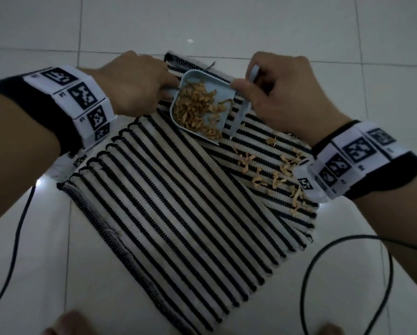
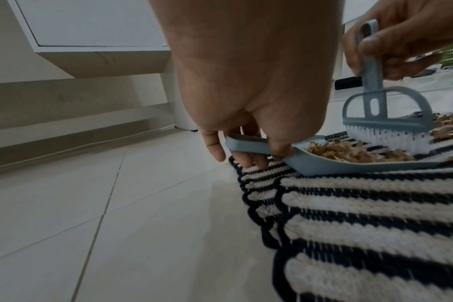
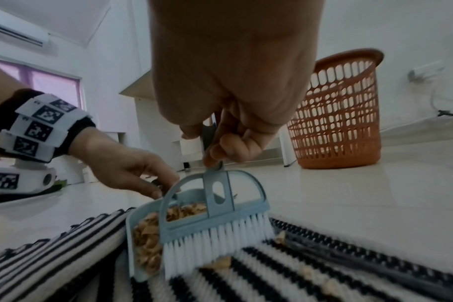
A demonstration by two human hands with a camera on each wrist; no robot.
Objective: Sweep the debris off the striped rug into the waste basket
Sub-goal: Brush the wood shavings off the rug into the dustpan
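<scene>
1. On pale glossy floor tiles point(image 1: 226, 25) with thin grout lines, the striped rug point(image 1: 178, 201) is lying at a slant, its black and cream bands running diagonally and its far part folded over.
2. At the left, the left hand point(image 1: 132, 83) is gripping the handle of the blue-grey dustpan point(image 1: 241, 110), thumb on top and fingers curled beneath; the pan is resting on the rug's far part and is holding a heap of tan debris point(image 1: 197, 107).
3. To the right of the pan, the right hand point(image 1: 282, 93) is clenching the handle of a matching brush point(image 3: 215, 222), whose white bristles are touching the rug just beside the pan's open lip.
4. Farther right, more tan scraps are lying scattered across the folded part of the rug, near the right wrist.
5. Beyond the rug's right side, an orange slotted waste basket point(image 3: 336, 114) is standing upright on the tiles, well apart from the pan.
6. White walls, a low white cabinet point(image 2: 96, 38), a wall air conditioner point(image 3: 16, 32) and a window point(image 3: 49, 81) are showing around the room.
7. Both wrists are wearing bands of black-and-white square markers point(image 1: 81, 93); their small printing is too blurred to read.
</scene>
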